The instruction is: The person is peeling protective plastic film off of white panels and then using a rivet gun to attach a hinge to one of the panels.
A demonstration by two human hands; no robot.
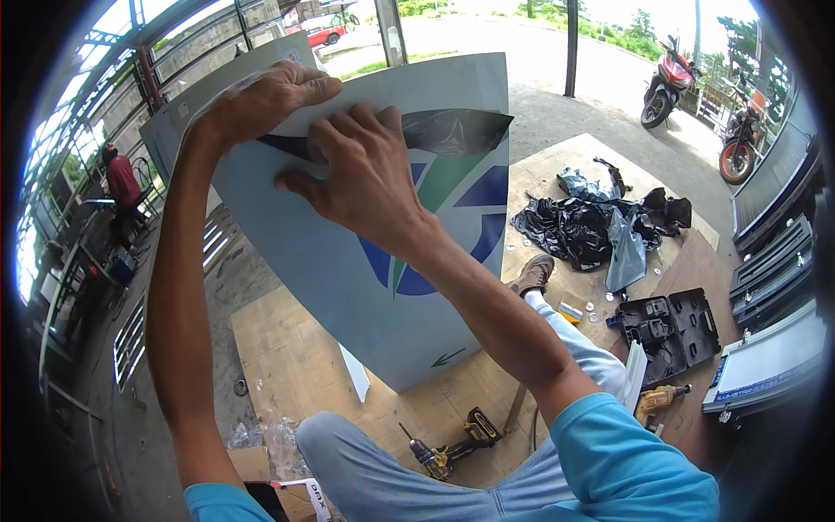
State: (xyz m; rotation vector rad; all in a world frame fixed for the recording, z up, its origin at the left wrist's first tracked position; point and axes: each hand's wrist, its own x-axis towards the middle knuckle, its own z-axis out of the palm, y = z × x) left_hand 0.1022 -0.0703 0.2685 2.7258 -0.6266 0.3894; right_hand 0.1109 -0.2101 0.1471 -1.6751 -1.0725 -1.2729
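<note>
A pale sign panel [296, 226] with a blue and green emblem stands tilted in front of me. Across its upper part runs a strip of dark plastic film [457, 132], its lifted lower edge bowed away from the face. My left hand [274, 94] bends over the panel's upper left edge with its fingers closed; the fingertips are partly hidden. Lower and to its right, my right hand [365, 170] has its fingers curled at the film's edge, the thumb pointing left against the panel face.
Plywood [278, 339] lies underneath. A cordless drill [452, 445] rests near my knees. To the right are crumpled black plastic [574, 226], an open tool case [665, 331], a yellow power tool [659, 402] and stacked frames [774, 278]. A person [122, 187] works at far left; motorcycles [670, 83] stand outside.
</note>
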